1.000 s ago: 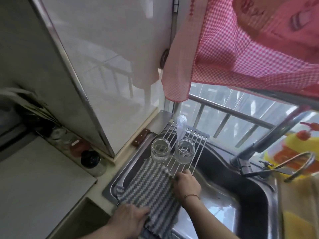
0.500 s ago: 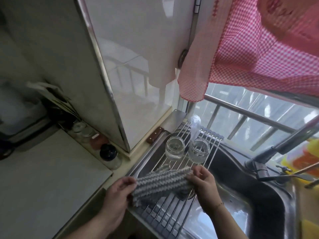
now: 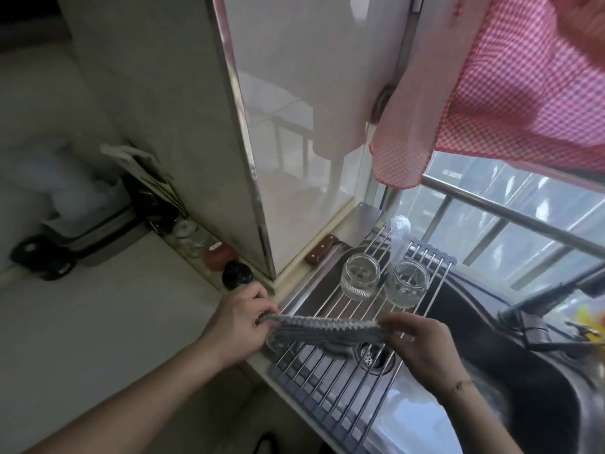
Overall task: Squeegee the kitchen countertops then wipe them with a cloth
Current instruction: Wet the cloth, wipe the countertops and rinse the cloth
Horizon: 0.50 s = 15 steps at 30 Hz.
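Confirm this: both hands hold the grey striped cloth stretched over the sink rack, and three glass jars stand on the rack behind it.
Not quite. The head view shows two glass jars, not three. Otherwise right: left hand and right hand hold the grey striped cloth over the rack.

pale countertop (image 3: pixel 98 322) — jars (image 3: pixel 190 231) and a dark-lidded bottle (image 3: pixel 237 273) line its back edge; wire rack (image 3: pixel 343 381) spans the steel sink (image 3: pixel 540 371) — two glass jars (image 3: pixel 360 280) stand on it.
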{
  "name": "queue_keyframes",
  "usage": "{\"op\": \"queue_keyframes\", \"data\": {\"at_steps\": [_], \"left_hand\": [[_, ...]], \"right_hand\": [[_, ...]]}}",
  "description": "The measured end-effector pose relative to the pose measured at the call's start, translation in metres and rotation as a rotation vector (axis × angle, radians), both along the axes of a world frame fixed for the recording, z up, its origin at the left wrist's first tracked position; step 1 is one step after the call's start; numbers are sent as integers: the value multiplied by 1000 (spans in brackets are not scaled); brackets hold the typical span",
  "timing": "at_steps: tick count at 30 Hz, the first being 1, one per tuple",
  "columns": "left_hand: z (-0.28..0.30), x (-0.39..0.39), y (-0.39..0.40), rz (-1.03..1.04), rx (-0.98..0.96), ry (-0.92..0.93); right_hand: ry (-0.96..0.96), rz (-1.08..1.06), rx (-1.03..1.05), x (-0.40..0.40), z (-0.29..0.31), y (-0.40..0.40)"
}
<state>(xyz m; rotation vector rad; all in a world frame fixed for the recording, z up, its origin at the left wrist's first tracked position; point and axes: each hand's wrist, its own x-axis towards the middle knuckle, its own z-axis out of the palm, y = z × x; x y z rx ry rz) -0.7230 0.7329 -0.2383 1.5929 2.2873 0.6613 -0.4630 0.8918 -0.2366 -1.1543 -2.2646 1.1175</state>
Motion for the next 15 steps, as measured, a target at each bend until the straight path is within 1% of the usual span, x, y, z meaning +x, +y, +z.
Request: {"op": "queue_keyframes", "data": {"at_steps": [1,2,3,4,5,6,7,8,9,10,11,12,15], "left_hand": [[8,-4,-1,-17,21,-83],[21,-7,0,-15,52,-226],[36,-10,3,-10,87,-427],[48,-12,8,3,135,-662],[56,-12,13,28,198,-897],[58,-12,19,65,229,-1118],[55,-11,24,107,208,-1333],[47,-7,27,128,151,-1522],[37,-2,27,109,72,-1670],[24,4,23,75,-8,-1767],[13,9,18,70,-82,-1807],[4,13,12,92,-129,-1811],[-16,18,-6,96,-146,-1812]], "right_hand": [[11,3,38,2,10,-2],[53,8,111,4,23,-2],[128,11,184,5,39,0],[257,6,170,6,52,3],[408,3,29,4,60,4],[530,26,-210,0,63,3],[593,58,-516,-5,56,-2],[603,82,-818,-9,44,-11],[608,71,-1060,-14,31,-21],[631,51,-1205,-16,17,-30],[630,26,-1270,-20,7,-36],[626,9,-1283,-20,-1,-41],[610,-126,-1297,-15,-10,-44]]}}
